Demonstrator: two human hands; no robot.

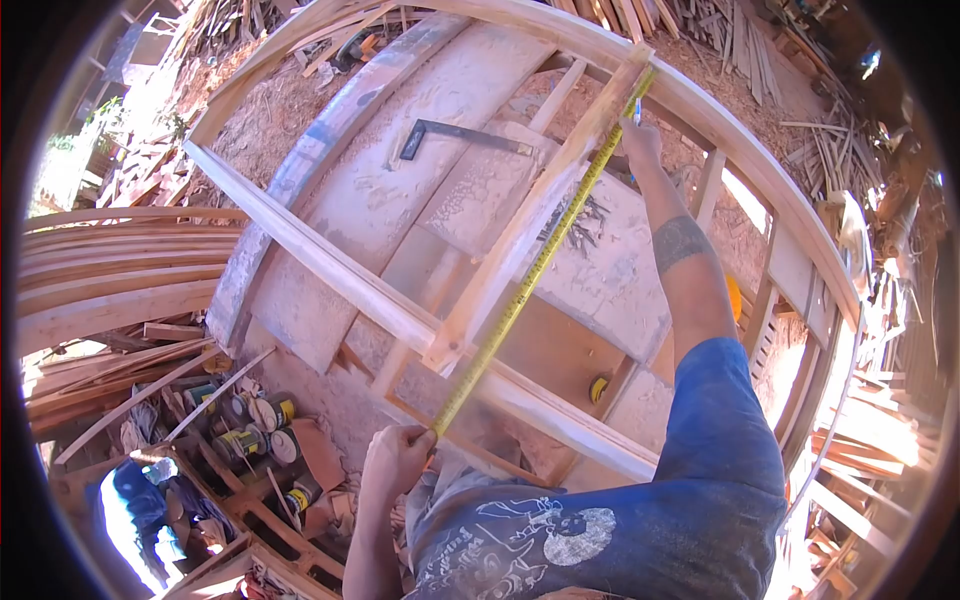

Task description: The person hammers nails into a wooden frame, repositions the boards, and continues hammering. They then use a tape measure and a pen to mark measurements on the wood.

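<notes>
A yellow tape measure blade (540,262) stretches diagonally across a wooden frame. My left hand (395,458) is closed on its near end, close to my shirt; the case cannot be made out. At the far end, my right hand (642,143) is closed around a slim white and blue pen-like thing (637,112), next to the blade. The blade runs alongside a wooden crosspiece (530,215), which spans from the near rail (330,268) to the far rail (740,130). The right fingers are partly hidden.
A carpenter's square (455,133) lies on the dusty bench boards (385,170) under the frame. Curved planks (120,265) are stacked at left. Several cans (240,440) and a wooden crate (260,510) stand at lower left. A small tape measure-like object (599,387) lies below the near rail.
</notes>
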